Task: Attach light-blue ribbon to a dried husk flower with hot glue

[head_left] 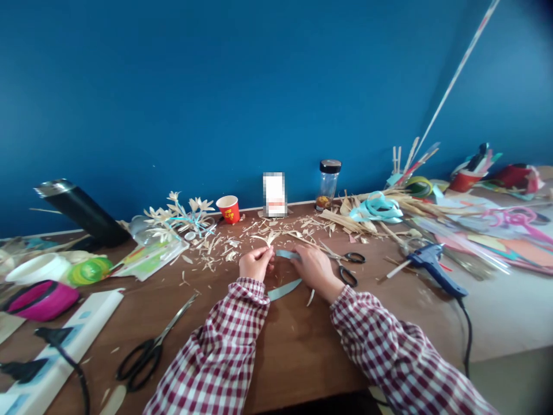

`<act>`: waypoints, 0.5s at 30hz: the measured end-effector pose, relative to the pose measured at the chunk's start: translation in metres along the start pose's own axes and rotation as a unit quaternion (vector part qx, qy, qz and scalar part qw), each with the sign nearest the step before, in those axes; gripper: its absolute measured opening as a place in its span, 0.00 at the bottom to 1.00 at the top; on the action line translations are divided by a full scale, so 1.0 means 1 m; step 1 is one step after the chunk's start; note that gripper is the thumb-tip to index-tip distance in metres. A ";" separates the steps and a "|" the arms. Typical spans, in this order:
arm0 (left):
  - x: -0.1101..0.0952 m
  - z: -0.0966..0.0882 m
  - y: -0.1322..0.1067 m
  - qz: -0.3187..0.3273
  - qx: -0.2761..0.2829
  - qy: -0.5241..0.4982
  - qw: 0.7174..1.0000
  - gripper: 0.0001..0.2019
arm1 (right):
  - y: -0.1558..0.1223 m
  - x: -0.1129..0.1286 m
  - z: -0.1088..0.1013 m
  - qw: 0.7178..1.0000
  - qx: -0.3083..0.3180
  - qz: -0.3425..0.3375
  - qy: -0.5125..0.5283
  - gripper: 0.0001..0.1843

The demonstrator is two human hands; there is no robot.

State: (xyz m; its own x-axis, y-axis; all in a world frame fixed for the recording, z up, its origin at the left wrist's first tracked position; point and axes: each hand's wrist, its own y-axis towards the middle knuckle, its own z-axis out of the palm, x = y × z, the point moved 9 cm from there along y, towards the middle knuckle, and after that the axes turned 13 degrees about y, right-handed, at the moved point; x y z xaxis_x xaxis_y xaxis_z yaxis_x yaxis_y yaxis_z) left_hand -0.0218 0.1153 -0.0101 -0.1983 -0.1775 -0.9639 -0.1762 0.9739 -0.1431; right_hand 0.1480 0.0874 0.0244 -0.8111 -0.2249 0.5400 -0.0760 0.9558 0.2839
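My left hand (pixel 256 263) is closed in a pinch on one end of a pale blue-grey ribbon (pixel 286 254) over the brown table (pixel 298 346). My right hand (pixel 314 266) is closed on the same ribbon a little to the right. The ribbon's loose tail (pixel 284 290) trails down between my wrists. Pale straw scraps (pixel 259 235) lie just beyond my fingers. Small black-handled scissors (pixel 348 266) rest right of my right hand.
Large black scissors (pixel 149 349) lie at the front left beside a white power strip (pixel 64 346). A blue glue gun (pixel 434 265) lies right. Straw flowers (pixel 179 219), a red cup (pixel 228 208), a jar (pixel 327 184), a black flask (pixel 84 212) and ribbon rolls (pixel 377 207) line the back.
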 end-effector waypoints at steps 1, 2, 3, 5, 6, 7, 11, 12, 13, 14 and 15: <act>-0.001 -0.001 0.000 0.006 -0.002 0.014 1.000 0.07 | 0.000 -0.003 0.002 1.000 0.008 0.006 0.021 0.09; -0.002 -0.001 0.001 0.011 -0.004 0.025 1.000 0.07 | 0.001 -0.005 0.003 0.999 0.014 0.009 0.046 0.09; -0.003 -0.002 0.001 0.014 -0.004 0.035 0.999 0.07 | 0.001 -0.006 0.003 0.997 0.018 0.011 0.072 0.08; -0.004 -0.002 0.002 0.015 -0.006 0.048 0.999 0.08 | 0.002 -0.006 0.003 0.993 0.022 0.009 0.117 0.08; -0.005 -0.002 0.002 0.015 -0.006 0.054 0.998 0.08 | 0.003 -0.005 0.002 0.990 0.025 0.007 0.136 0.08; -0.006 -0.002 0.002 0.017 -0.005 0.060 0.998 0.09 | 0.003 -0.005 0.002 0.988 0.028 0.006 0.154 0.08; -0.014 -0.001 -0.002 0.042 -0.001 0.089 0.995 0.10 | 0.005 -0.003 0.003 0.981 0.031 -0.001 0.193 0.12; -0.016 -0.001 -0.004 0.047 0.000 0.092 0.995 0.10 | 0.006 -0.003 0.004 0.979 0.030 -0.003 0.200 0.12; -0.017 0.000 -0.005 0.047 0.003 0.090 0.995 0.10 | 0.006 -0.004 0.004 0.978 0.027 -0.005 0.208 0.11; -0.017 0.001 -0.007 0.044 0.006 0.086 0.995 0.10 | 0.006 -0.004 0.005 0.976 0.023 -0.006 0.218 0.11; -0.017 0.002 -0.008 0.039 0.010 0.081 0.996 0.10 | 0.007 -0.005 0.005 0.972 0.018 -0.009 0.233 0.10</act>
State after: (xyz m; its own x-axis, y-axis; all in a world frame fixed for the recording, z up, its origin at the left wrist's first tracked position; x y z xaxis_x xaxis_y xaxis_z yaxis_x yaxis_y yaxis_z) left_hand -0.0156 0.1110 0.0066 -0.3646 -0.1199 -0.9234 -0.1344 0.9881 -0.0752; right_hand 0.1489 0.0958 0.0199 -0.4600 -0.2942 0.8378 -0.1139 0.9553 0.2729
